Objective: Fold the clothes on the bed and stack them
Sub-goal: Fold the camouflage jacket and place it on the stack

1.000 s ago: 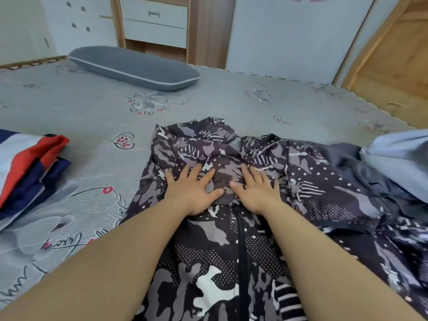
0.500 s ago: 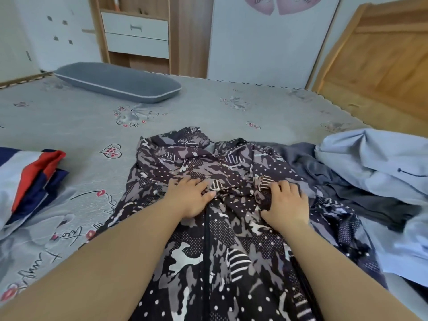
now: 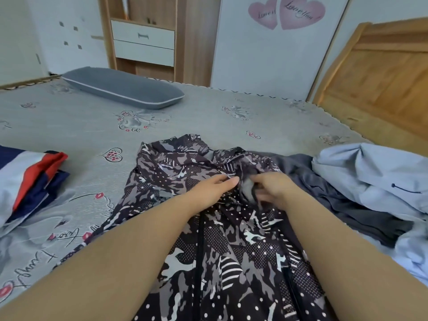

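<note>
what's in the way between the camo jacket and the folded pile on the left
Nothing visible. Bare bed sheet lies between the camo jacket and the folded striped pile. The left hand and right hand are already on the jacket near its collar.

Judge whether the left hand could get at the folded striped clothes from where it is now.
Probably yes: the left hand rests open on the patterned jacket, and only bare bedsheet lies between it and the folded striped clothes on that side.
</note>
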